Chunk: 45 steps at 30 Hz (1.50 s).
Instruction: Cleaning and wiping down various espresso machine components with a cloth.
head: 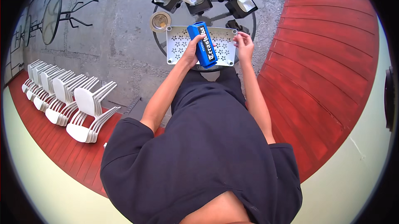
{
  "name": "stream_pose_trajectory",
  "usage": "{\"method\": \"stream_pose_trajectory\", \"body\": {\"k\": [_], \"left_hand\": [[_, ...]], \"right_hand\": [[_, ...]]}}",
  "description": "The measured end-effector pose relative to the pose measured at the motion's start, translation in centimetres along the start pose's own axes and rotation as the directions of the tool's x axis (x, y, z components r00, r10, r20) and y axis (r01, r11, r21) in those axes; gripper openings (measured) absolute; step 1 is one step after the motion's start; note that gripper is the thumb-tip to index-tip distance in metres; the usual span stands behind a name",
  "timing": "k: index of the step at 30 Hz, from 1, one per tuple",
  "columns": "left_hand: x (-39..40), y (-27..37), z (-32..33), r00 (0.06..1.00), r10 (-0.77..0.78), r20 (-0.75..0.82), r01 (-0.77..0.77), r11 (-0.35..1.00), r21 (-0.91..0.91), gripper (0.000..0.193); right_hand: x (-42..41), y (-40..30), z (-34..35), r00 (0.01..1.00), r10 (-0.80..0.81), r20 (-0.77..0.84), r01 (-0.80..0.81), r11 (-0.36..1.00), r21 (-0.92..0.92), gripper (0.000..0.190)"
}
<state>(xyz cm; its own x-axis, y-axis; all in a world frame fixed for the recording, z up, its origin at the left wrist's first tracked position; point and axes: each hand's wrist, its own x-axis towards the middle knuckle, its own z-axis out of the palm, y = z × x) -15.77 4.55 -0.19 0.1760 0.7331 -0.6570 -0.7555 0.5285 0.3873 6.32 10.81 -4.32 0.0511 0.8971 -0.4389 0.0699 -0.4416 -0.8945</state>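
My left hand (191, 52) grips a blue oblong box (194, 34) with a dark panel of white lettering on its side. The box is tilted above a white plastic tray (177, 59) with flower-shaped cutouts and round sockets at its corners. My right hand (245, 46) is at the tray's right edge, fingers bent and thumb near the forefinger. Whether those fingertips pinch the rim is unclear. A dark crumpled cloth (232, 24) lies just beyond that hand. Part of the tray is hidden behind the box.
The tray rests on a round glass table (202, 18) with a dark rim. Several black napkin holders (199, 4) with white napkins stand at its far side, and a round ashtray (160, 22) at its left. Stacked white chairs (84, 102) are far left; red decking (318, 68) is right.
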Motion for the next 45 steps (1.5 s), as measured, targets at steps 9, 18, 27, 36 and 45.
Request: {"method": "stream_pose_trajectory", "body": {"k": [9,18,27,36,45], "left_hand": [[-2.0,-2.9,3.6,0.919,0.337,-0.205,-0.302,0.935,0.185,0.034],[-4.8,-11.2,8.3,0.693,0.616,-0.375,-0.479,0.781,0.400,0.044],[-5.2,-12.4,16.1,0.661,0.676,-0.325,-0.526,0.727,0.442,0.038],[-3.7,-11.0,19.7,0.917,0.396,-0.039,-0.376,0.894,0.243,0.060],[-3.7,-11.0,22.5,0.901,0.427,0.074,-0.374,0.852,-0.367,0.072]], "right_hand": [[10.6,7.9,-8.3,0.865,0.485,0.131,-0.475,0.874,-0.099,0.050],[14.5,9.8,-5.9,0.799,0.602,-0.001,-0.562,0.746,-0.358,0.051],[11.8,3.3,-9.1,0.878,0.251,0.408,-0.269,0.963,-0.015,0.021],[3.1,-11.6,-13.8,0.736,-0.092,0.671,0.106,0.994,0.019,0.033],[0.8,-15.0,-16.9,0.579,-0.371,0.726,0.254,0.928,0.272,0.023]]}}
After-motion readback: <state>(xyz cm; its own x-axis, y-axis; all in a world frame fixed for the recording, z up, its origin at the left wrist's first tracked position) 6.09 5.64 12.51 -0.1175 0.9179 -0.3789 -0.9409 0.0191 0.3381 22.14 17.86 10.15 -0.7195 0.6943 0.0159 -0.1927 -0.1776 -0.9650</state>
